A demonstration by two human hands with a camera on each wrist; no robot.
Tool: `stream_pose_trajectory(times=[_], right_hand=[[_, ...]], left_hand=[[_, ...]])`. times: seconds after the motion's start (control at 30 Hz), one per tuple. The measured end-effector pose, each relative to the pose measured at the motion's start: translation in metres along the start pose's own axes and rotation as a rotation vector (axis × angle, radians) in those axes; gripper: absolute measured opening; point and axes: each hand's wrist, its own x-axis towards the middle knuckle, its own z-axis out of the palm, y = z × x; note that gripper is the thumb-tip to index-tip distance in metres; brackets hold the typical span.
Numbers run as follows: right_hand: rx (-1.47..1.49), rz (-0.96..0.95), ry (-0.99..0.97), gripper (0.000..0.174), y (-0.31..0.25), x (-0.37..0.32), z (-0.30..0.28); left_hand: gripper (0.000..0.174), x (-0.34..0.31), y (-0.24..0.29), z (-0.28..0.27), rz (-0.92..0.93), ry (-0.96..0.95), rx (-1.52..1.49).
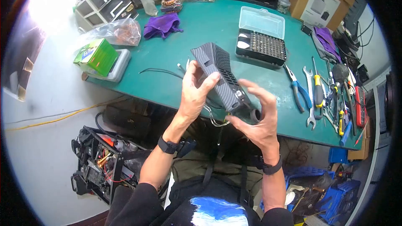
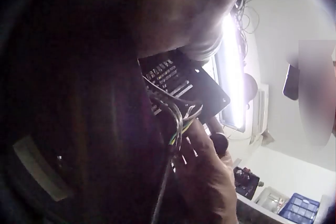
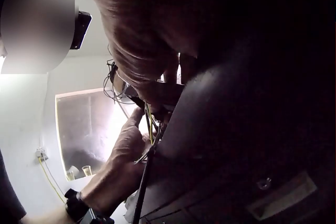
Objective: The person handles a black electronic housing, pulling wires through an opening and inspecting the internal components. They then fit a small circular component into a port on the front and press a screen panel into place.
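My left hand (image 1: 193,94) grips a black box-shaped housing (image 1: 221,75) with a carbon-fibre pattern and slotted vents, tilted above the bench's front edge. The thumb presses its near face. Around the lower end my right hand (image 1: 261,125) has its fingers spread and bent, with a dark round knob-like part (image 1: 255,115) beside the palm. From underneath hang thin loose wires (image 1: 214,118); in the left wrist view these wires (image 2: 181,121), some yellow-green, run below the slotted dark panel (image 2: 209,91). In the right wrist view the housing is mostly hidden by my hand.
A green bench (image 1: 201,21) bears an open bit case (image 1: 268,46), pliers (image 1: 298,90), wrenches and screwdrivers on the right. A purple cloth (image 1: 162,26), green box (image 1: 96,57) and black cable (image 1: 161,71) lie left. A metal-framed machine (image 1: 104,163) stands below left.
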Motion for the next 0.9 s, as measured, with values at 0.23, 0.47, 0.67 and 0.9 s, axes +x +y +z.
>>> stream_pose_trajectory(times=[0.23,0.47,0.67,0.9], right_hand=[[-0.254,0.129,-0.113,0.079,0.004,0.003,-0.012],[-0.301,0.127,-0.119,0.064,0.001,0.007,-0.009],[-0.244,0.218,-0.182,0.066,-0.008,0.009,-0.006],[-0.222,0.131,-0.087,0.069,-0.01,0.008,-0.003]], left_hand=[[0.037,-0.001,0.001,0.0,-0.019,-0.006,-0.013],[0.039,0.002,-0.006,-0.008,-0.055,-0.041,-0.089],[0.049,0.007,0.001,-0.012,-0.174,-0.043,-0.334],[0.051,0.01,0.009,-0.018,-0.318,0.096,-0.3]])
